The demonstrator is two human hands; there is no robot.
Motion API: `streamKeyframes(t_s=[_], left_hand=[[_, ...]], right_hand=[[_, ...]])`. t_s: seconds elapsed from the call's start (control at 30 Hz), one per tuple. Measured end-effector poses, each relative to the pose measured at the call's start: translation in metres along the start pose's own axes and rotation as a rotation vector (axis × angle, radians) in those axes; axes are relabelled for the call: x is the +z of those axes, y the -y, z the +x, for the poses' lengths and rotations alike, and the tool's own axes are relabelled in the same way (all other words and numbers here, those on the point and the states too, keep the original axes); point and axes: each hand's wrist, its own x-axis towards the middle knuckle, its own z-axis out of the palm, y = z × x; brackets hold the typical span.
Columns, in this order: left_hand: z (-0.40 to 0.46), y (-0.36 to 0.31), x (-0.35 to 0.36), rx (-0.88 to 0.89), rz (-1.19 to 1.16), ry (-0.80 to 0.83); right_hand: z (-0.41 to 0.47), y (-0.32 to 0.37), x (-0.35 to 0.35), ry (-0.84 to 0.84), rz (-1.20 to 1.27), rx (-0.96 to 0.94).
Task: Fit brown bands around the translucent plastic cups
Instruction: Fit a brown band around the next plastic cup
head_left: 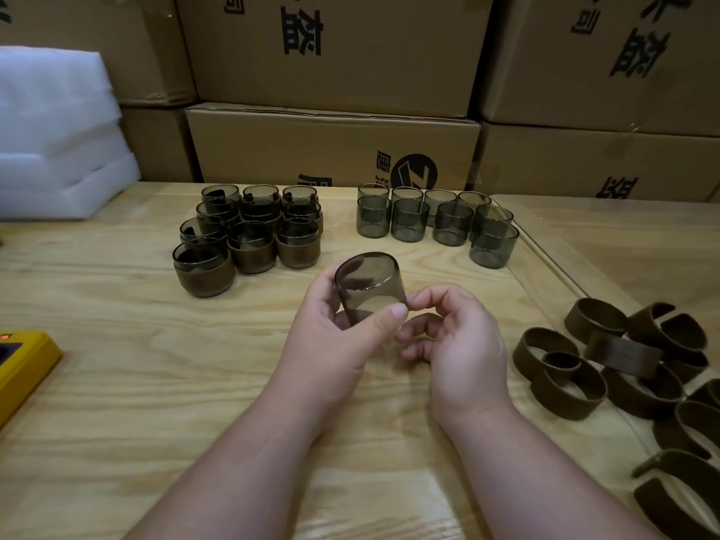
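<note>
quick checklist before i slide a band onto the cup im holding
1. Cup held firm: ok, the left hand grips it, thumb across the front.
2. Cup bare: ok, no band on it.
3. Right hand free to fetch a band: cannot tell, its curled fingers touch the cup's edge and may already hold something.
4. Loose bands in supply: ok, a pile lies on the table's right side.
5. Room beside the finished cups: ok, bare wood lies in front of them.
6. More bare cups waiting: ok, a group stands at the back right.
</note>
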Motion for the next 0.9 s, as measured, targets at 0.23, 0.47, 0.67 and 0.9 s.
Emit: streamKeyframes(t_s=[0.23,0.47,0.67,0.9], left_hand=[[-0.0021,-0.0004,0.0033,0.063,0.093,0.050],[-0.0033,0.0019,0.0076,0.116,0.285,0.064],[-0.0010,0.0033,0.0062,0.129,0.253,0.065],[0.0005,0.0057,0.0032,0.108,0.233,0.057]], right_hand=[[0.0002,-0.0001,0.0070,-0.044,-0.009,0.031],[-0.0025,0.0040,0.0050,0.088,0.105,0.056],[-0.0059,0.0036,0.0078,0.220,0.154,0.028],[-0.0061,-0.0009,0.0100,0.257,-0.057,-0.091]])
